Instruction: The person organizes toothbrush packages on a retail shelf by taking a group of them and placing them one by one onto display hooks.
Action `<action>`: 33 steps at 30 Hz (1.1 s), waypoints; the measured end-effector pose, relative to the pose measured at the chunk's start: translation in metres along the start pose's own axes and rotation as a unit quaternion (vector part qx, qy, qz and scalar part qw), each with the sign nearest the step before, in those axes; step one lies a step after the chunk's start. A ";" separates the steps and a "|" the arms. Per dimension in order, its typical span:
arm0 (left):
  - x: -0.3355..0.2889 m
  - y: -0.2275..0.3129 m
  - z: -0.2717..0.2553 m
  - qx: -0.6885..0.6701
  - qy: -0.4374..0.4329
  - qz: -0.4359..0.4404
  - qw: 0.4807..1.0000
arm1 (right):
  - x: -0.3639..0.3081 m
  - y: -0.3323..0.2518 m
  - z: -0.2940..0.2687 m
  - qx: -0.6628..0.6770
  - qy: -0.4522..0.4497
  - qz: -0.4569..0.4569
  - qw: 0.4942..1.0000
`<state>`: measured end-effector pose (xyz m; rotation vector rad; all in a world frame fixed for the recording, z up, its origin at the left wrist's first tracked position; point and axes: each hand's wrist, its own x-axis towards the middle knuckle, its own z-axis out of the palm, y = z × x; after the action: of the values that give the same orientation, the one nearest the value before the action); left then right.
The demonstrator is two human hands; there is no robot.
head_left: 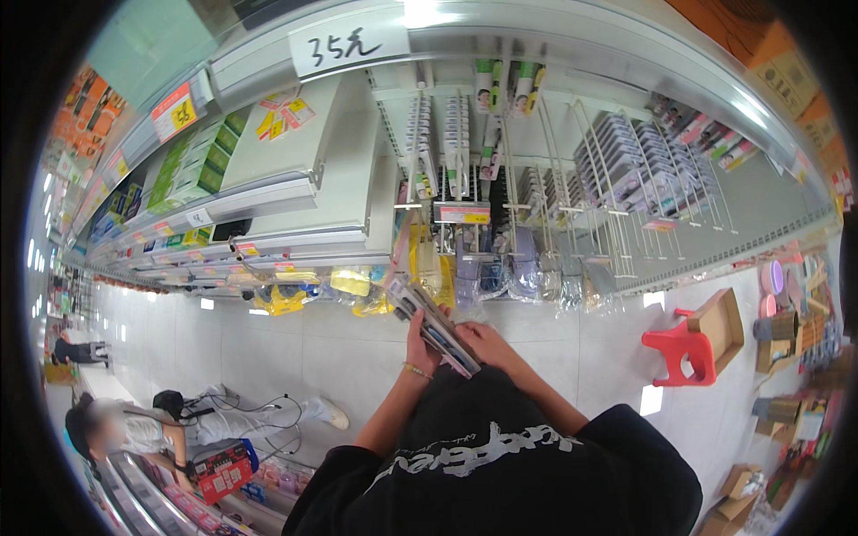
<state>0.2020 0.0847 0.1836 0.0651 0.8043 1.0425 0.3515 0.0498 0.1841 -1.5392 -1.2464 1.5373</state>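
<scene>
A small stack of slim, long packs [436,329] with clear fronts is held in front of my chest, slanting down to the right. What they contain is too small to make out. My left hand [420,347] is closed around their left side, the thumb lying over the front. On the right side, the curled fingers of my right hand [485,343] grip the edge of the stack. Just beyond the hands, bagged lilac goods [525,268] and yellow bagged goods [431,268] hang low on the shelf rack.
Metal display hooks [617,241] jut out ahead, some carrying rows of carded packs [617,156]. Shelves with green boxes [192,165] stand to the left. A red stool [677,350] with a cardboard box [720,326] is at right. Behind left, a person [147,433] is beside another shelf.
</scene>
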 end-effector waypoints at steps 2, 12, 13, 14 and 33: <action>0.005 -0.006 -0.003 0.023 -0.023 -0.030 0.999 | -0.019 0.001 0.008 -0.026 0.003 0.007 1.000; -0.003 -0.024 -0.016 0.057 -0.037 -0.248 0.966 | -0.048 0.008 -0.001 0.044 0.246 -0.017 0.968; -0.006 -0.025 -0.017 0.054 -0.016 -0.222 0.973 | -0.049 0.004 -0.004 0.078 0.253 -0.021 0.964; -0.008 -0.024 -0.021 0.055 -0.007 -0.217 0.975 | -0.046 0.005 -0.008 0.056 0.278 -0.033 0.958; -0.040 0.039 -0.053 -0.054 -0.029 -0.081 0.995 | 0.078 -0.028 -0.091 -0.085 0.484 -0.165 0.855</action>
<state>0.1301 0.0573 0.1845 -0.0621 0.6873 0.9241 0.4249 0.1478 0.1918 -1.7315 -0.9471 0.2959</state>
